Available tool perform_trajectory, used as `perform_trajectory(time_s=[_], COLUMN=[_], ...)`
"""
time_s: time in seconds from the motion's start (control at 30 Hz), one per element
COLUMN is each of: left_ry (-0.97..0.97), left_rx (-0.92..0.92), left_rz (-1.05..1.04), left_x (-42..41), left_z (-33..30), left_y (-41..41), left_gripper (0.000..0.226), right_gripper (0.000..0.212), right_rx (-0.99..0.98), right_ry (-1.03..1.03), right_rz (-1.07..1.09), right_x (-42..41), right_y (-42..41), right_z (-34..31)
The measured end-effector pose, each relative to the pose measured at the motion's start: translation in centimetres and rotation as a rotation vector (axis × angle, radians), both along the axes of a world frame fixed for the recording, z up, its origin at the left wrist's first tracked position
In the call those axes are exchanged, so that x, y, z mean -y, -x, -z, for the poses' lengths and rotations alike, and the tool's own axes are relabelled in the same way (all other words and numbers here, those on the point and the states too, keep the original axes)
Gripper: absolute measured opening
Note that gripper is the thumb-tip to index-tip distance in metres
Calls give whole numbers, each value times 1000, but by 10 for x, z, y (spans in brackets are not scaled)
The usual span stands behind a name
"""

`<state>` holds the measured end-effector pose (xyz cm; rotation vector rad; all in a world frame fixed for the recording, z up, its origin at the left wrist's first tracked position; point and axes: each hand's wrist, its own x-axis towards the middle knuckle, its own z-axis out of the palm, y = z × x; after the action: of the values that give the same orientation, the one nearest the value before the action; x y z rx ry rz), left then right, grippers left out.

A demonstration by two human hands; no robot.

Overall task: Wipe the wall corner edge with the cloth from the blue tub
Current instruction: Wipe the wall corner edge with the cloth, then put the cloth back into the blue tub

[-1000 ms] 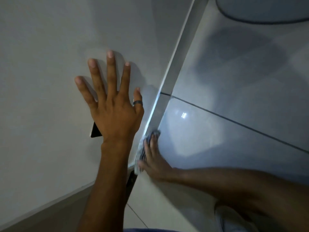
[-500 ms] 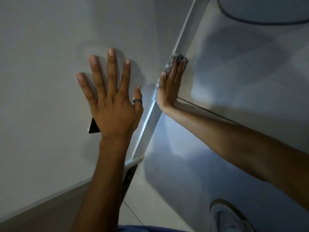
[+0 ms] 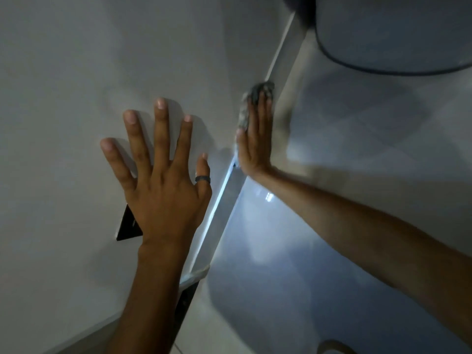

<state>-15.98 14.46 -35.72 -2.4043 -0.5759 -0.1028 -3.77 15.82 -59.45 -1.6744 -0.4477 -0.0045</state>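
Observation:
A grey mottled cloth (image 3: 245, 108) is pressed against the wall corner edge (image 3: 219, 198), a pale vertical strip running from lower centre up to the upper right. My right hand (image 3: 255, 144) lies flat over the cloth, fingers straight and pointing up the edge, holding it to the corner. My left hand (image 3: 161, 180) is spread flat on the white wall left of the edge, fingers apart, a dark ring on the thumb, nothing in it. The blue tub (image 3: 398, 34) shows as a large rounded rim at the top right.
A dark wall plate (image 3: 127, 226) sits partly under my left wrist. Glossy floor tiles (image 3: 268, 290) lie right of the corner, with a bright reflection. A skirting strip (image 3: 194, 275) runs along the wall's base. A rounded object (image 3: 334, 348) peeks in at the bottom edge.
My right hand has swept the cloth from low on the corner edge, near the skirting, to well up it. My left hand has stayed flat on the wall.

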Motion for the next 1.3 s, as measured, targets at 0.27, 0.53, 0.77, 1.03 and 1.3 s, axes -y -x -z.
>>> perform_trajectory(time_s=[0.27,0.53,0.77,1.03,1.3], left_ry=[-3,-38,198,737,795], left_rx=[-9,77,70,79,152], left_rz=[-29,-47,-143,-226,-197], left_x=[2,7,27,89,102], left_z=[3,20,-1,-128,-212], left_y=[-8,-20,-17,-30,-82], left_gripper=[66,65,68,68,68], right_gripper=[55,66,74,47,37], right_rx=[-394,-367,-550,-932,-105], right_ry=[-201,-84,239,321,534], right_rz=[232,116,-514,-472,-256], right_x=[-11,10,101,201,230], right_y=[-122,-47,33,-52,-222], right_z=[-19,-34,-76,-293,-418])
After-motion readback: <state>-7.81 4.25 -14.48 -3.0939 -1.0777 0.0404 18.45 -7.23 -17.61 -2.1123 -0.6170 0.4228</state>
